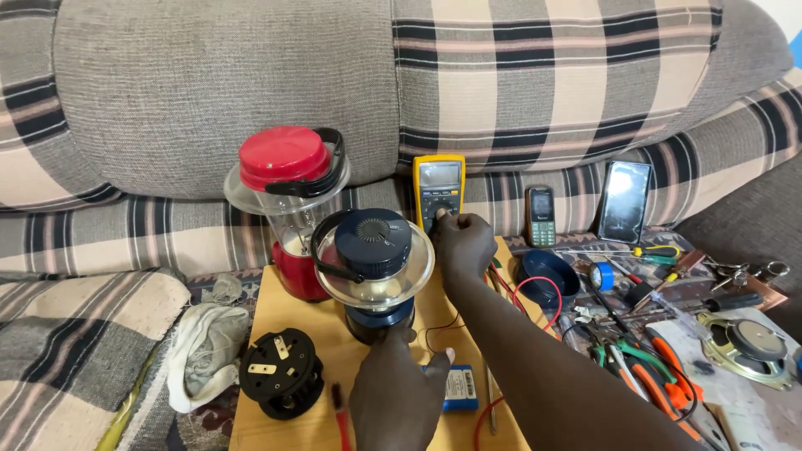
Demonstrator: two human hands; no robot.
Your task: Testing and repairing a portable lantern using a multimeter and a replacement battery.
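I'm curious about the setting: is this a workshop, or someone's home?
Probably a living room used for electrical repairs: a plaid sofa behind, a yellow multimeter propped against it, lanterns on a small wooden table, and pliers scattered alongside.

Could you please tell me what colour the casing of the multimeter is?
The multimeter has a yellow casing, seen in the head view.

The right hand (462, 242) reaches far forward on a long, nearly straight forearm, its back toward the camera, fingers curled and tips pinched together at its far side. The left hand (394, 399) sits low and close, palm down, fingers pointing forward, thumb spread out to its right.
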